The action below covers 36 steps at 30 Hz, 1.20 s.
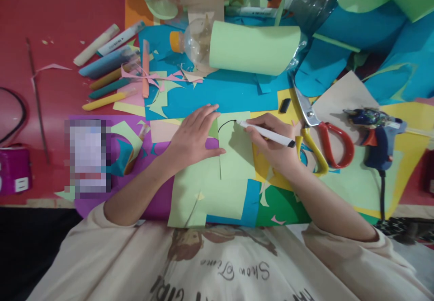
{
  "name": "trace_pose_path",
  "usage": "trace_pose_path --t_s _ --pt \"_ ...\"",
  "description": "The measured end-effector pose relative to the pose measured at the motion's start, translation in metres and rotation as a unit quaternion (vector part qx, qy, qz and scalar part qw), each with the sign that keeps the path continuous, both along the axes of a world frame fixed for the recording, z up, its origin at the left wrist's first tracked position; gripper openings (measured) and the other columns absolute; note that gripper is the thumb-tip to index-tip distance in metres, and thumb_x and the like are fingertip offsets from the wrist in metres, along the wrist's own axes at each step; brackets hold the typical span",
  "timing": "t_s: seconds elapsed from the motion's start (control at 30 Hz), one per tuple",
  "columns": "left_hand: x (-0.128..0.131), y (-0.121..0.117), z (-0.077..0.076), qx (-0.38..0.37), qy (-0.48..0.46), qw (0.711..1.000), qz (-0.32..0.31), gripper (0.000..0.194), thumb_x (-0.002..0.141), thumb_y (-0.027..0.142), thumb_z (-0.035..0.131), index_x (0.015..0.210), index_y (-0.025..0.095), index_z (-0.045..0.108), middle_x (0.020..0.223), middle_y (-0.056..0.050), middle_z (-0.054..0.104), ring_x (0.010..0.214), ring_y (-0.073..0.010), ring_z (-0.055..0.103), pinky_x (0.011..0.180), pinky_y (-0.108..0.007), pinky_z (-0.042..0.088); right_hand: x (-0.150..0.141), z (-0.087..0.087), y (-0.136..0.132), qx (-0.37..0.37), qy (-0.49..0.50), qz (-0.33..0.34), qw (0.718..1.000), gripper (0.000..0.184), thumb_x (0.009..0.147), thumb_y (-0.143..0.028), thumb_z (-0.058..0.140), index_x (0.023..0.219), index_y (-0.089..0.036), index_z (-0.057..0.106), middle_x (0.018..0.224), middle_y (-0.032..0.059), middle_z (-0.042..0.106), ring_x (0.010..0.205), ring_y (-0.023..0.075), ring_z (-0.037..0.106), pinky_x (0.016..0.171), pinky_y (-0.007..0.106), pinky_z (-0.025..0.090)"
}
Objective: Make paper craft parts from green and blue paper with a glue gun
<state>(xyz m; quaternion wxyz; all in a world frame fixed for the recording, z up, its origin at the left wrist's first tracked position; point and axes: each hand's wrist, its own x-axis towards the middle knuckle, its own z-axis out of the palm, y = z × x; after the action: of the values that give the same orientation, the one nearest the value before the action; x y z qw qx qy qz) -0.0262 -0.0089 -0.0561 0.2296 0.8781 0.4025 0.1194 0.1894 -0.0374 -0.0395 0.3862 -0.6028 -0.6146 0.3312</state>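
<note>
Between the fingers of my right hand (276, 140) is a white marker (269, 134), its tip on a pale green sheet of paper (235, 156). A black curved line runs from the tip toward the left on that sheet. My left hand (196, 134) lies with fingers stretched out at the sheet's left edge, thumb and fingertips touching it. Just beyond my right hand sits a small black marker cap (285, 105). Scissors (310, 120) with one red and one yellow handle lie open to the right of my right hand.
A plastic bottle (196, 45) wrapped in green paper lies ahead. Several markers (108, 72) and pink scraps are at the left, near a blurred phone-like object (88, 156). A blue hot glue gun (381, 145) with a cord rests at the right. Coloured sheets cover the red table (50, 2).
</note>
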Motion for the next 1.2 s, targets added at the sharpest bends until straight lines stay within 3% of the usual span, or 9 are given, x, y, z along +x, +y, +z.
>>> trace_pose_path --t_s 0.6,0.9,1.2 --pt "0.0 0.001 0.0 0.012 0.014 1.0 -0.005 0.078 0.076 0.058 0.066 0.134 0.015 0.037 0.147 -0.021 0.042 0.14 -0.0339 0.037 0.112 -0.05 0.034 0.006 0.008 0.002 0.001 -0.014 -0.005 1.0 0.013 0.074 -0.015 0.056 0.062 -0.02 0.055 0.061 -0.0003 0.063 0.051 0.0104 0.052 0.046 0.023 0.039" --pt "0.0 0.001 0.001 -0.014 0.009 1.0 -0.002 0.077 0.076 0.056 0.068 0.135 0.017 0.037 0.148 -0.019 0.04 0.141 -0.0346 0.034 0.113 -0.052 0.031 0.009 0.013 0.003 -0.024 -0.021 -0.017 0.999 0.016 0.074 -0.019 0.054 0.058 -0.02 0.051 0.052 -0.0015 0.056 0.045 0.0095 0.047 0.041 0.021 0.031" --pt "-0.001 0.001 0.001 -0.008 0.004 1.0 -0.004 0.077 0.076 0.059 0.066 0.135 0.017 0.037 0.148 -0.019 0.041 0.141 -0.0344 0.035 0.113 -0.052 0.032 0.012 0.012 0.004 -0.021 -0.029 -0.017 0.999 0.014 0.071 -0.018 0.053 0.058 -0.02 0.048 0.05 -0.0018 0.053 0.045 0.0104 0.047 0.042 0.022 0.033"
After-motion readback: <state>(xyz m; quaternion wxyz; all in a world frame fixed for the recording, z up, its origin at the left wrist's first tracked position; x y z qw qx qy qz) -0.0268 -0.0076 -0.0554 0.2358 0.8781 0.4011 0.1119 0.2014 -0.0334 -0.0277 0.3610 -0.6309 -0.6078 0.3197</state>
